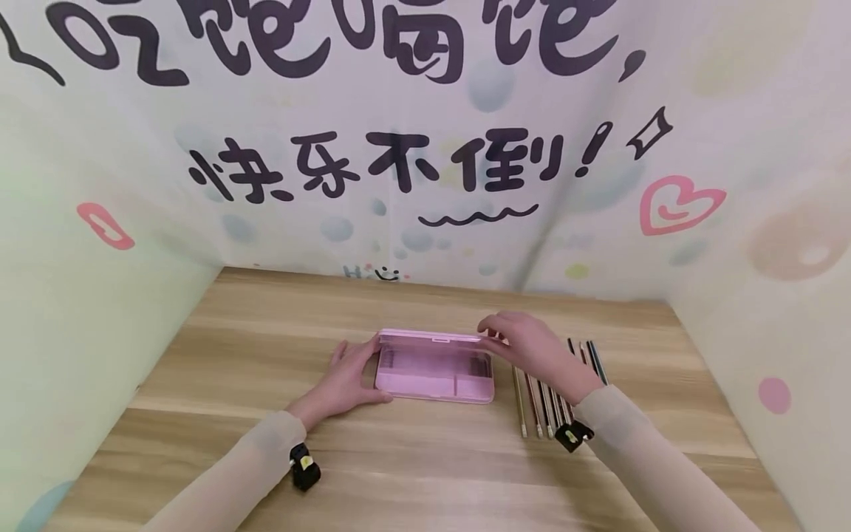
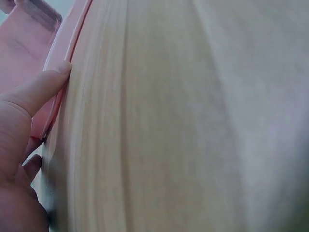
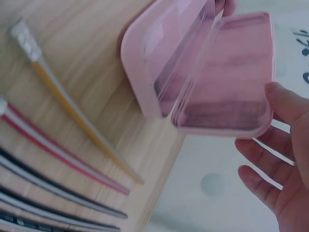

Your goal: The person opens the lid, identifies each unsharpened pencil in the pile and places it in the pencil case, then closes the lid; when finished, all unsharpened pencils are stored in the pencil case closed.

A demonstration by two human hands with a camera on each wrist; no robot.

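Note:
A pink pencil case (image 1: 419,388) lies on the wooden table, its see-through lid (image 3: 227,72) raised at an angle. Inside, a divider shows near the right end, and I see no pencils in it. My left hand (image 1: 342,384) grips the case's left end, thumb at the front edge and fingers toward the back corner. With thumb and forefinger, my right hand (image 1: 532,347) pinches the lid's free edge near its right corner; the other fingers are loosely bent. Several pencils (image 1: 521,403) lie side by side right of the case, partly hidden under my right forearm.
The wooden table (image 1: 399,473) is enclosed by a printed back wall (image 1: 372,244) and side walls (image 1: 80,310). A small black device (image 1: 306,469) hangs at the left wrist, another black device (image 1: 573,436) at the right, over the pencils' ends.

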